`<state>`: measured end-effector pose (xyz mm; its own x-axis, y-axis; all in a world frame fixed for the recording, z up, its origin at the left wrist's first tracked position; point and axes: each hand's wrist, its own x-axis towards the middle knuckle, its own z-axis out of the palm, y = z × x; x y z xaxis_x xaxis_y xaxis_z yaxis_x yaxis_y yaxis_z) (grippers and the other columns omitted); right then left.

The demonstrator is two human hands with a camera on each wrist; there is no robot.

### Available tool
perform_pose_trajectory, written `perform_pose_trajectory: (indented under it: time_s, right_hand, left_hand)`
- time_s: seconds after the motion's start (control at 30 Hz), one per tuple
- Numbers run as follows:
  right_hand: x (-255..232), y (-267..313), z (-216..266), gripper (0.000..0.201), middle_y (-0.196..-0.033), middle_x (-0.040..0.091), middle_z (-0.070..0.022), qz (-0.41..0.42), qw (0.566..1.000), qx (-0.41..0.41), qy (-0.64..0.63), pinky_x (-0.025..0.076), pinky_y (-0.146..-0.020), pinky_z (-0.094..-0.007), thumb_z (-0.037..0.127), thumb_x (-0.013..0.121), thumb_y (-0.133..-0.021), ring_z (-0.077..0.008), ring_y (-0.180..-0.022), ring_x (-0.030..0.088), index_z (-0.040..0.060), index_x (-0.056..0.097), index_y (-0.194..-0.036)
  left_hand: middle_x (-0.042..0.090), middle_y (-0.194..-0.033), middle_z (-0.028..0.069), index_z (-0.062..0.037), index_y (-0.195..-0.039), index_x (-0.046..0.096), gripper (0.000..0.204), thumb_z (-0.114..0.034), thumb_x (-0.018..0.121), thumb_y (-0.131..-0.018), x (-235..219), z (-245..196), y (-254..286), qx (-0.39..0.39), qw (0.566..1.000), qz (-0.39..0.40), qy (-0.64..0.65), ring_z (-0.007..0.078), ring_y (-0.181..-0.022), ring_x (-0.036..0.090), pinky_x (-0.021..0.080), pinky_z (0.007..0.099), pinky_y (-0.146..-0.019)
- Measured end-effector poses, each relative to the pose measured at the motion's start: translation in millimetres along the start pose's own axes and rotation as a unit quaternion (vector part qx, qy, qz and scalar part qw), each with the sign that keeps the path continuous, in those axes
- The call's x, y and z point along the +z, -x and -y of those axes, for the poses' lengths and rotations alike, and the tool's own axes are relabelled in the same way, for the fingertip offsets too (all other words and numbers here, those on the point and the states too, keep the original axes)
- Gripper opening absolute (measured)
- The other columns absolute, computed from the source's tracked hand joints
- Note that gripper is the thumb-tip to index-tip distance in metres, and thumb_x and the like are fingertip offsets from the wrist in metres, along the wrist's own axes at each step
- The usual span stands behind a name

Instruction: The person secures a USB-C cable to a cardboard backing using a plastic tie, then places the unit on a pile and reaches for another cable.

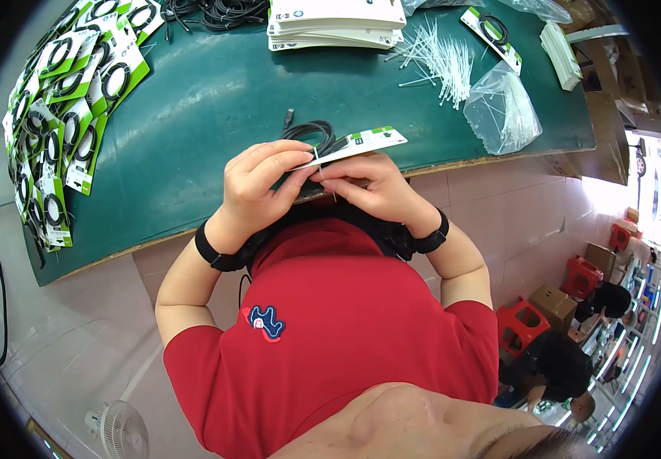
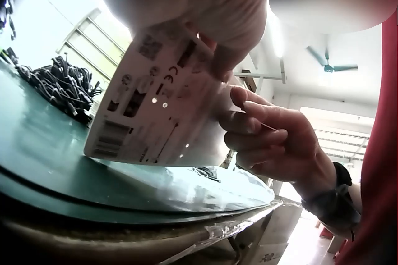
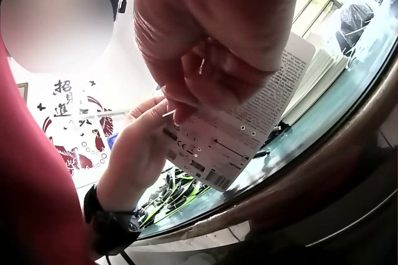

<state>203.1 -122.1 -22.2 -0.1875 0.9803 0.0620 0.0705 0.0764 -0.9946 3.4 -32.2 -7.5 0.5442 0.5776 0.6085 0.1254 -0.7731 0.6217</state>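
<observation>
Close to the table's front edge, the left hand (image 1: 263,183) grips a printed card (image 1: 369,143) with a coiled black cable (image 1: 311,135) lying against its upper face. The cable's plug points up and away. The right hand (image 1: 369,187) pinches a thin white tie (image 1: 334,196) beneath the card, its fingertips close to the left thumb. In the left wrist view the card's printed back (image 2: 149,109) faces the camera, with small holes through it. The right wrist view shows the right fingers over the same back (image 3: 217,147), the tie end poking out from them.
Carded cables (image 1: 70,99) are heaped at the table's left. Loose black cables (image 1: 219,11) and a stack of cards (image 1: 334,27) lie at the back. White ties (image 1: 445,65), a plastic bag (image 1: 503,111), one carded cable (image 1: 493,34) and another card stack (image 1: 560,55) are on the right.
</observation>
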Motion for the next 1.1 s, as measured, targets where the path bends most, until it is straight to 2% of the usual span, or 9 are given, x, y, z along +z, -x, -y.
perform_pose_trajectory:
  time_s: [0.07, 0.2, 0.37, 0.47, 0.57, 0.73, 0.87, 0.97, 1.1]
  right_hand:
    - [-5, -1, -2, 0.019, -0.091, 0.071, -0.0097, 0.021, 0.988, -0.113, 0.103, 0.052, -0.068, -0.0297, -0.003, 0.066, -0.088, -0.02, -0.075, 0.067, 0.001, 0.071, -0.106]
    - [-14, 0, -1, 0.023, -0.089, 0.069, -0.012, 0.055, 0.959, -0.203, 0.189, 0.052, -0.068, -0.034, -0.004, 0.069, -0.082, -0.028, -0.076, 0.067, 0.0027, 0.072, -0.104]
    - [-20, 5, -2, 0.025, -0.09, 0.068, -0.0109, 0.048, 0.925, -0.253, 0.277, 0.053, -0.073, -0.0374, -0.002, 0.069, -0.08, -0.0303, -0.081, 0.066, 0.0042, 0.073, -0.103]
    - [-23, 2, 1, 0.022, -0.092, 0.068, -0.0119, -0.024, 0.879, -0.268, 0.394, 0.051, -0.081, -0.04, 0.0, 0.067, -0.081, -0.0321, -0.088, 0.066, 0.0037, 0.072, -0.102]
    - [-39, 11, -16, 0.021, -0.095, 0.068, -0.0134, -0.098, 0.895, -0.147, 0.409, 0.05, -0.084, -0.0402, 0.0, 0.065, -0.083, -0.0331, -0.092, 0.065, 0.003, 0.07, -0.103]
    - [-73, 16, -21, 0.021, -0.1, 0.067, -0.0152, -0.186, 0.889, -0.03, 0.418, 0.05, -0.084, -0.0398, 0.002, 0.065, -0.084, -0.034, -0.094, 0.063, 0.0016, 0.068, -0.105]
    - [-56, 10, -16, 0.022, -0.1, 0.066, -0.014, -0.21, 0.891, -0.073, 0.396, 0.051, -0.082, -0.0392, 0.007, 0.069, -0.084, -0.0323, -0.092, 0.063, 0.0027, 0.068, -0.105]
    - [-23, -4, -20, 0.024, -0.096, 0.065, -0.0113, -0.2, 0.898, -0.102, 0.377, 0.052, -0.078, -0.0382, 0.013, 0.073, -0.082, -0.0299, -0.087, 0.063, 0.0043, 0.069, -0.104]
    - [-9, -18, -22, 0.025, -0.092, 0.064, -0.0093, -0.176, 0.888, -0.076, 0.418, 0.052, -0.074, -0.0373, 0.017, 0.075, -0.081, -0.0277, -0.084, 0.063, 0.0051, 0.07, -0.102]
  left_hand:
    - [0.073, -0.092, 0.0095, -0.0047, -0.088, 0.071, 0.018, 0.0, 0.078, -0.072, 1, -1, 1, -0.011, 1.0, -0.002, 0.003, 0.0249, -0.078, 0.071, 0.056, 0.0326, -0.069]
    - [0.073, -0.091, 0.0091, -0.0046, -0.087, 0.071, 0.017, 0.0, 0.078, -0.073, 2, -5, -2, -0.026, 0.999, 0.015, 0.011, 0.0251, -0.078, 0.071, 0.056, 0.0328, -0.069]
    - [0.071, -0.091, 0.0083, -0.004, -0.089, 0.07, 0.018, 0.0, 0.077, -0.073, 3, -8, 0, 0.015, 0.999, 0.041, -0.003, 0.0254, -0.077, 0.069, 0.056, 0.0337, -0.07]
    - [0.07, -0.095, 0.0081, -0.0039, -0.092, 0.07, 0.018, 0.0, 0.076, -0.075, 3, -8, 2, 0.052, 0.997, 0.051, -0.039, 0.0258, -0.081, 0.069, 0.057, 0.0362, -0.075]
    - [0.068, -0.103, 0.0084, -0.004, -0.097, 0.069, 0.019, -0.003, 0.073, -0.079, 4, -7, 5, 0.13, 0.978, 0.101, -0.124, 0.0261, -0.089, 0.067, 0.054, 0.0421, -0.087]
    - [0.067, -0.106, 0.0088, -0.0046, -0.1, 0.069, 0.019, -0.005, 0.071, -0.081, 28, -2, 36, 0.091, 0.979, 0.134, -0.123, 0.0256, -0.096, 0.065, 0.049, 0.0464, -0.096]
    - [0.067, -0.106, 0.0079, -0.0052, -0.1, 0.069, 0.02, -0.005, 0.073, -0.08, 35, 1, 41, 0.064, 0.981, 0.154, -0.103, 0.0251, -0.097, 0.064, 0.048, 0.045, -0.097]
    - [0.066, -0.107, 0.0068, -0.0061, -0.098, 0.069, 0.021, -0.008, 0.075, -0.078, 33, 8, 36, 0.05, 0.991, 0.1, -0.071, 0.0255, -0.098, 0.062, 0.048, 0.0427, -0.093]
    - [0.065, -0.106, 0.0055, -0.0067, -0.096, 0.069, 0.022, -0.012, 0.078, -0.076, 31, 12, 34, 0.006, 0.988, 0.097, -0.124, 0.0259, -0.096, 0.062, 0.048, 0.0406, -0.086]
